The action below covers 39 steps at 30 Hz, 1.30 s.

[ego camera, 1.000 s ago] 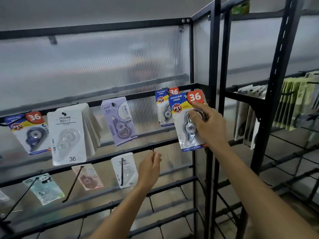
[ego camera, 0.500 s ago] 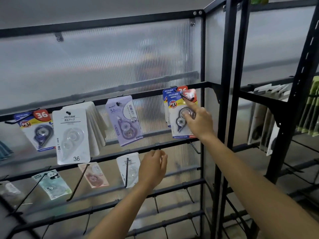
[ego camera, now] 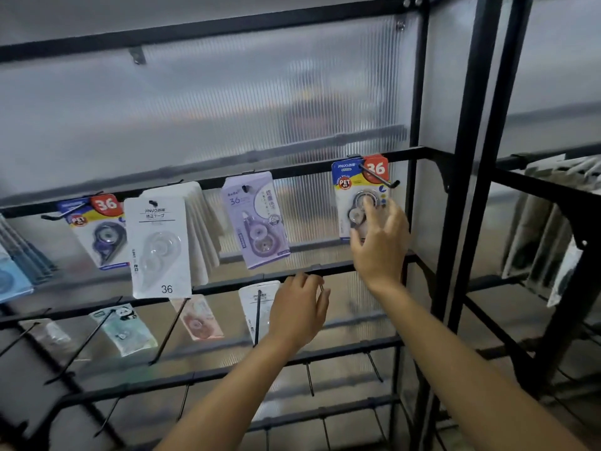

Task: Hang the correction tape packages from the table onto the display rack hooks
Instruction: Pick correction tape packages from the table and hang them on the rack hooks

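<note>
A blue-and-yellow correction tape package (ego camera: 349,182) with a red "36" label hangs on the rightmost hook (ego camera: 379,178) of the display rack's upper rail, in front of another of the same kind. My right hand (ego camera: 380,245) is at its lower half, fingers spread, with the index fingertip and thumb touching the clear blister. My left hand (ego camera: 297,314) hovers lower, in front of the second rail, fingers loosely curled beside a thin bare hook (ego camera: 321,288); I see nothing in it. The table is out of view.
More packages hang on the upper rail: a purple one (ego camera: 253,219), a white stack (ego camera: 161,245), a blue-yellow one (ego camera: 97,229). White (ego camera: 252,299), pink (ego camera: 198,317) and green (ego camera: 125,327) packages hang below. Black uprights (ego camera: 465,190) bound the rack on the right; paper goods (ego camera: 546,239) fill the neighbouring shelf.
My right hand has slid the package back along the hook against the one behind it, and its fingers have loosened from a grip to a light touch. The left hand barely moved.
</note>
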Tool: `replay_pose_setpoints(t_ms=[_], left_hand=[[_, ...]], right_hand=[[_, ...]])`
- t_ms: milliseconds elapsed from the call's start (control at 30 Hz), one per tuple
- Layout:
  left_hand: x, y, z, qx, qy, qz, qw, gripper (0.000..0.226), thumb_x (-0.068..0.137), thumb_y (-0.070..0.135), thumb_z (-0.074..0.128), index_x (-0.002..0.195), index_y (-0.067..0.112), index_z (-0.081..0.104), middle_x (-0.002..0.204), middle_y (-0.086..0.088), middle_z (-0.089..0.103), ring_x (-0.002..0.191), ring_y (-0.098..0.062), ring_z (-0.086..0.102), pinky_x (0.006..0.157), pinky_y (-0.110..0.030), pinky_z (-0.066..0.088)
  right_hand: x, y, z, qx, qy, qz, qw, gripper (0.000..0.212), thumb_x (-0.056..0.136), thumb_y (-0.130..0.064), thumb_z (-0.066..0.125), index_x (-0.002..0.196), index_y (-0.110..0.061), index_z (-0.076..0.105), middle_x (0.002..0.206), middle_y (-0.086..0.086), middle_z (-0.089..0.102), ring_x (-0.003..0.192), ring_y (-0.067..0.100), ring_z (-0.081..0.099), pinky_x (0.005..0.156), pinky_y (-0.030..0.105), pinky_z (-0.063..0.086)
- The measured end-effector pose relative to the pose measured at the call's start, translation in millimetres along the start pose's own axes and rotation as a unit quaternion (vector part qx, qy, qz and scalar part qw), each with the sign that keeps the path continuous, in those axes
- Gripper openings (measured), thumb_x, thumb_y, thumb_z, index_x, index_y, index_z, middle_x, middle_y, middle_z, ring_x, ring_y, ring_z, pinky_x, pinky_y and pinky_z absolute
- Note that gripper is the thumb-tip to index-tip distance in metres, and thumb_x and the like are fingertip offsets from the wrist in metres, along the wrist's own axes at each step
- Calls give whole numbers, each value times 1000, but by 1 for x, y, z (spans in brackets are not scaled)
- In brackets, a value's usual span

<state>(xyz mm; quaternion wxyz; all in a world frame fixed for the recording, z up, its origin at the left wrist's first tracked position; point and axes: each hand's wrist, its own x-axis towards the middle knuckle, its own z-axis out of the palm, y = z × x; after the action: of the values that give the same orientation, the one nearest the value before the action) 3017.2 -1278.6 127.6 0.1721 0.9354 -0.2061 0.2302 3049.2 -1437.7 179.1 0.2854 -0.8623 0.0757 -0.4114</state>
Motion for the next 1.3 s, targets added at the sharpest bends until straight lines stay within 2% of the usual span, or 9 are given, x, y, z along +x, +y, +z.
replay_pose_setpoints(t_ms=[133, 233, 367, 600, 833, 933, 1067, 1200, 1300], left_hand=[[-22, -12, -5, -6, -25, -27, 999, 34, 99, 38, 43, 126, 21, 54, 126, 1, 55, 115, -17, 48, 93, -29, 40], [-47, -25, -15, -2, -33, -48, 998, 34, 99, 35, 43, 129, 21, 52, 127, 1, 54, 116, -18, 47, 94, -30, 40], [-102, -49, -45, -3, -23, -92, 996, 33, 96, 27, 48, 127, 18, 53, 123, -3, 55, 111, -21, 50, 88, -30, 41], [-239, -104, -127, 89, -15, -178, 980, 33, 89, 22, 53, 122, 18, 56, 116, -5, 57, 108, -27, 51, 86, -37, 43], [-415, -150, -222, 136, -38, -299, 944, 38, 94, 26, 45, 131, 19, 51, 129, -2, 55, 117, -25, 49, 94, -40, 44], [-491, -163, -261, 155, -33, -364, 918, 38, 97, 24, 41, 133, 18, 49, 128, -4, 55, 114, -27, 50, 90, -39, 42], [-586, -179, -310, 191, -15, -456, 869, 31, 97, 23, 41, 125, 17, 53, 124, -4, 57, 112, -28, 49, 84, -38, 41], [-671, -198, -355, 208, -3, -551, 808, 34, 95, 24, 42, 127, 21, 51, 129, -3, 55, 119, -27, 46, 89, -38, 41], [-729, -217, -387, 219, 1, -613, 759, 37, 95, 27, 41, 131, 23, 50, 132, -3, 54, 122, -28, 45, 94, -38, 40]], right_hand=[[-51, -11, 6, 0, -58, 45, 997, 61, 89, -25, 60, 144, -16, 35, 151, 16, 22, 140, 31, 20, 113, 43, 22], [-89, -28, 11, 22, -120, 31, 992, 51, 89, -19, 57, 138, -9, 44, 146, 16, 31, 135, 29, 29, 110, 38, 26], [-155, -74, 20, 53, -213, -19, 976, 47, 91, -14, 54, 137, -11, 46, 147, 10, 37, 136, 24, 30, 113, 36, 26], [-278, -185, 14, 89, -320, -120, 936, 45, 89, -15, 55, 134, -14, 49, 143, 6, 43, 132, 25, 34, 112, 34, 25], [-433, -296, -10, 132, -411, -219, 875, 43, 90, -17, 55, 132, -16, 52, 143, 7, 43, 133, 24, 35, 110, 33, 26], [-501, -345, -19, 153, -451, -264, 839, 41, 92, -18, 51, 133, -18, 52, 143, 4, 44, 133, 23, 35, 109, 35, 29], [-585, -417, -30, 184, -498, -376, 759, 41, 88, -15, 50, 128, -16, 56, 131, 4, 55, 126, 22, 43, 102, 30, 30], [-661, -484, -39, 200, -535, -438, 694, 43, 86, -15, 49, 128, -18, 55, 130, 3, 54, 122, 23, 46, 99, 31, 32], [-713, -535, -43, 236, -565, -452, 648, 44, 85, -11, 51, 129, -15, 55, 134, 8, 51, 122, 27, 47, 101, 33, 35]])
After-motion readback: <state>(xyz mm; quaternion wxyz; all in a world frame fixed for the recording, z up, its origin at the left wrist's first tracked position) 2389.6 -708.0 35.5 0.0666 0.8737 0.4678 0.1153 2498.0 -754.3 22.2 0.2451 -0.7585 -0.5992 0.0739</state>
